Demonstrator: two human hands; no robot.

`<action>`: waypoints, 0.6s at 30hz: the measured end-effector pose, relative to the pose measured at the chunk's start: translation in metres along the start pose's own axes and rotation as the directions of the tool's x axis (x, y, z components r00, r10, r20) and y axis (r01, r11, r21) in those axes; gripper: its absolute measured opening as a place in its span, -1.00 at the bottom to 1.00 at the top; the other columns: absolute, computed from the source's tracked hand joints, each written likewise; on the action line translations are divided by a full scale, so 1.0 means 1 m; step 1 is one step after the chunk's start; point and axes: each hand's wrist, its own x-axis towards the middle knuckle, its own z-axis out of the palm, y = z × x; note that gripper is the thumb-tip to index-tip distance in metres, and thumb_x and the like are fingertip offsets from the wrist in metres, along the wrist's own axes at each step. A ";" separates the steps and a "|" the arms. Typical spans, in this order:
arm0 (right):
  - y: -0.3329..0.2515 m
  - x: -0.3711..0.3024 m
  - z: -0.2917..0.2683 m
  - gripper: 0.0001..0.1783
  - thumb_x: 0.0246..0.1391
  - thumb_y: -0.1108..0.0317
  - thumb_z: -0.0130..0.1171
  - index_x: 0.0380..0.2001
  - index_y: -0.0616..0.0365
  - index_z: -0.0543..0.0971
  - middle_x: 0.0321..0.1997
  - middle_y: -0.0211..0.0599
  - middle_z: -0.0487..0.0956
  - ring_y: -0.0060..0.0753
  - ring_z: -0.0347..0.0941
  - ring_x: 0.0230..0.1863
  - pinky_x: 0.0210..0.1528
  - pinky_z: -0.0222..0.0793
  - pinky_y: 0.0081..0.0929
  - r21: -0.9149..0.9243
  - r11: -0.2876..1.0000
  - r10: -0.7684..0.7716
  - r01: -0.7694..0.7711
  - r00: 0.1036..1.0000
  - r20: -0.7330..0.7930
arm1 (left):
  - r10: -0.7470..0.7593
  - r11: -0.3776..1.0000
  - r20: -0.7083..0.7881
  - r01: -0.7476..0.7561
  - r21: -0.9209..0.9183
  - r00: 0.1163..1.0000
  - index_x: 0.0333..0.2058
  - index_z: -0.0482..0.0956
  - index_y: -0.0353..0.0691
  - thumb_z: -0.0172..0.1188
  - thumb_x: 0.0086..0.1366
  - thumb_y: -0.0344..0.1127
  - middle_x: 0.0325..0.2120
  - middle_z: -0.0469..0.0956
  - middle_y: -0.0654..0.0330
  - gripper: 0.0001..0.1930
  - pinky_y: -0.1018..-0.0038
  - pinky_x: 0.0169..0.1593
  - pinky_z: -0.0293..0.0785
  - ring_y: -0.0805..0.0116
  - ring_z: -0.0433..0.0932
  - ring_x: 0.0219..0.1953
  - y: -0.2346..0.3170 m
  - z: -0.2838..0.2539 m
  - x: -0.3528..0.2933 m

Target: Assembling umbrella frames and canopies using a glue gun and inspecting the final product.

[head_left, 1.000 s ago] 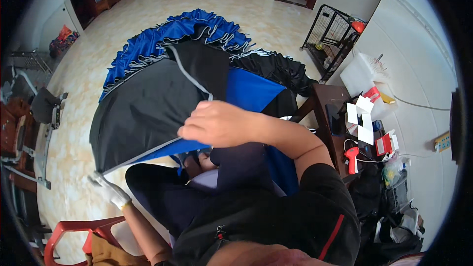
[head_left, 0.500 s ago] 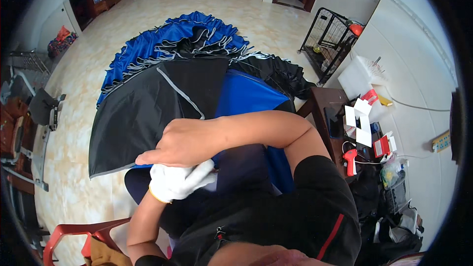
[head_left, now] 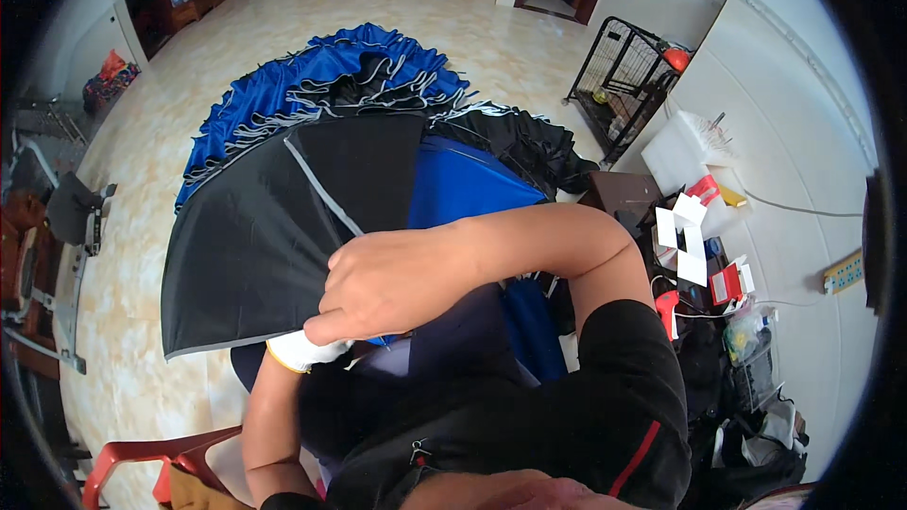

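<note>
A black and blue umbrella canopy [head_left: 255, 236] with light grey edging spreads in front of me and over my lap. A grey strip runs across its black panel. My bare right hand [head_left: 383, 283] reaches across from the right and lies closed at the near side of the black panel. Its fingertips are turned under, so what they hold is hidden. Just beneath it is my left hand [head_left: 307, 351] in a white glove with a yellow cuff. The right hand covers most of the glove, and its fingers do not show.
Beyond the canopy lies a heap of gathered blue and black fabric [head_left: 331, 76] on the tiled floor. At the right stand a black wire cage [head_left: 619, 85] and a table bearing an open white box [head_left: 682, 241] and a red glue gun [head_left: 666, 312]. A red chair [head_left: 142, 458] is at lower left.
My right hand has moved slightly right and nearer to me. The gloved left hand, whose fingers showed earlier, is now mostly covered by it. The canopy has shifted slightly left.
</note>
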 end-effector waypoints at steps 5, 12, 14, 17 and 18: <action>0.006 -0.007 0.005 -0.82 -0.01 0.39 0.13 -0.31 0.22 0.48 -0.47 -0.17 0.49 -0.12 0.48 -0.33 -0.36 0.34 -0.26 0.240 0.971 -0.023 0.010 0.998 0.055 | -0.112 0.967 0.040 0.118 -0.225 0.993 0.13 0.35 0.02 0.13 0.18 -0.15 0.11 0.36 0.18 -0.49 0.30 0.18 0.24 0.20 0.29 0.19 -0.007 0.023 -0.002; 0.012 -0.004 0.020 -0.86 0.01 0.40 0.09 -0.41 0.27 0.47 -0.38 -0.08 0.49 -0.05 0.46 -0.28 -0.29 0.35 -0.18 0.420 0.907 -0.074 -0.040 0.965 0.252 | -0.259 0.911 0.106 0.279 -0.305 0.960 0.16 0.31 0.03 0.12 0.17 -0.05 0.12 0.36 0.23 -0.44 0.30 0.22 0.19 0.23 0.26 0.22 -0.023 0.046 -0.034; 0.010 -0.001 0.024 -0.85 0.00 0.39 0.08 -0.42 0.28 0.47 -0.39 -0.11 0.48 -0.06 0.46 -0.30 -0.30 0.35 -0.21 0.375 0.926 -0.061 -0.051 0.957 0.283 | -0.283 0.916 0.110 0.303 -0.263 0.953 0.16 0.31 0.03 0.12 0.16 -0.01 0.12 0.36 0.24 -0.42 0.30 0.23 0.18 0.24 0.26 0.22 -0.027 0.048 -0.039; 0.007 0.001 0.031 -0.84 -0.01 0.37 0.07 -0.46 0.28 0.47 -0.40 -0.15 0.47 -0.08 0.45 -0.33 -0.31 0.36 -0.26 0.283 0.956 -0.031 -0.072 0.938 0.344 | -0.201 0.972 0.084 0.209 -0.103 0.976 0.17 0.29 0.05 0.06 0.20 0.00 0.13 0.35 0.23 -0.45 0.30 0.24 0.15 0.24 0.27 0.21 -0.029 0.051 -0.046; 0.007 0.000 0.034 -0.84 -0.01 0.36 0.06 -0.47 0.27 0.46 -0.42 -0.18 0.46 -0.13 0.44 -0.36 -0.33 0.37 -0.29 0.229 0.973 -0.067 0.009 0.966 0.249 | -0.199 0.973 0.083 0.208 -0.103 0.976 0.17 0.29 0.05 0.06 0.20 0.00 0.13 0.35 0.23 -0.45 0.30 0.24 0.15 0.24 0.27 0.21 -0.029 0.051 -0.048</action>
